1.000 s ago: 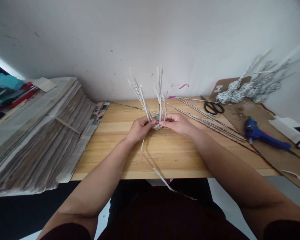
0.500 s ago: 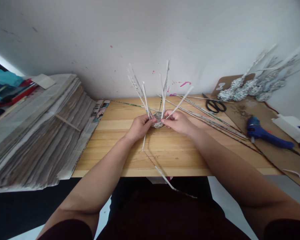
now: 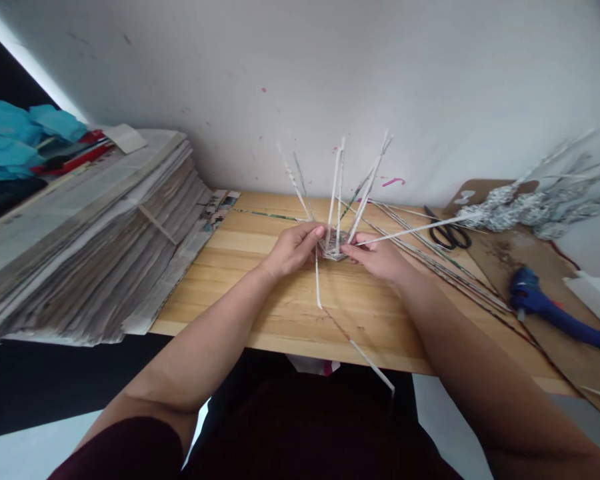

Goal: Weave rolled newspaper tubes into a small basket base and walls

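Observation:
A small woven base (image 3: 334, 251) of rolled newspaper is held just over the table, between my two hands. Several white paper sticks (image 3: 339, 193) rise from it, fanning outward. My left hand (image 3: 297, 248) grips its left side, thumb and fingers closed at the rim. At the right side, my right hand (image 3: 375, 255) pinches the edge; one long paper stick (image 3: 410, 233) slants out to the right by its fingers. A jointed paper strand (image 3: 319, 283) hangs from near my left hand, bends, and runs past the table's front edge.
Loose paper sticks (image 3: 430, 257) lie on the wooden table (image 3: 280, 313) at right, near black scissors (image 3: 449, 233). Beyond sit a blue glue gun (image 3: 555, 310) and woven newspaper pieces (image 3: 510, 210). A tall newspaper stack (image 3: 145, 220) fills the left side.
The woven base has turned, so its upright sticks stand in different places, one now pointing far right. Both hands stay on it. The whole view has shifted a little.

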The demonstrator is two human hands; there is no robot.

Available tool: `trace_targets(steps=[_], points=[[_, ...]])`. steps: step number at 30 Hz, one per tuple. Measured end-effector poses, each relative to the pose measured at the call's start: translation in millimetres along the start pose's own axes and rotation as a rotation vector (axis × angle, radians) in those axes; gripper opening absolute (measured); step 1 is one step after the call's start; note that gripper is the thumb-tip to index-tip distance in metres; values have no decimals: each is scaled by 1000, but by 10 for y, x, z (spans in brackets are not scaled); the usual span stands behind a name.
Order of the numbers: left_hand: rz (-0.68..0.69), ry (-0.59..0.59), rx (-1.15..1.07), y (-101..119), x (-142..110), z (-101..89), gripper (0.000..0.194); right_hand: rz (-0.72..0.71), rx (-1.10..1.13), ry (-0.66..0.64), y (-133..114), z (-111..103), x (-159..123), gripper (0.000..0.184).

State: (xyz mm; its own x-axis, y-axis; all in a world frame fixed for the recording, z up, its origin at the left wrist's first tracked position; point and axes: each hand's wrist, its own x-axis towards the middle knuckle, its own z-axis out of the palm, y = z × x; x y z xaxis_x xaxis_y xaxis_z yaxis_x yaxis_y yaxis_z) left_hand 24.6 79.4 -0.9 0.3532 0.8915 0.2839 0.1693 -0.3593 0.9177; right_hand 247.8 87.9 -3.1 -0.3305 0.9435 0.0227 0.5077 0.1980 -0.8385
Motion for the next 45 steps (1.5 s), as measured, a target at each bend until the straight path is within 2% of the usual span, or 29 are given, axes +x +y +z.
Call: trace_targets(steps=[4,6,9,12,16,22,29,36,41,45], points=[[104,44,74,4,20,-38,38,5,37,-14,37,-24,16,34],[135,21,116,-8,24,-36,29,-9,37,-18,41,-23,18,34],[107,-36,164,-28,16,-11,15,1,1,-2,38,-14,23,33],[92,-11,198,-42,7,20,7,31,-4,17,23,-5,24,28],[99,25,204,-49,10,31,8,38,-11,4,-11,-15,16,23],[132,15,251,-60,8,9,7,-66,-129,-77,-43,-41,11,25],[85,5,396,-46,-8,-6,11,-89,-96,-61,-9,-10,15,20],[93,-98,281,-52,-4,-32,11,-102,-88,-48,44,-12,4,17],[89,-49,363,-49,-18,-14,9,-102,-88,-72,55,-20,7,18],[30,-61,223,-63,-16,-15,8,-84,-102,-64,12,-20,1,18]])
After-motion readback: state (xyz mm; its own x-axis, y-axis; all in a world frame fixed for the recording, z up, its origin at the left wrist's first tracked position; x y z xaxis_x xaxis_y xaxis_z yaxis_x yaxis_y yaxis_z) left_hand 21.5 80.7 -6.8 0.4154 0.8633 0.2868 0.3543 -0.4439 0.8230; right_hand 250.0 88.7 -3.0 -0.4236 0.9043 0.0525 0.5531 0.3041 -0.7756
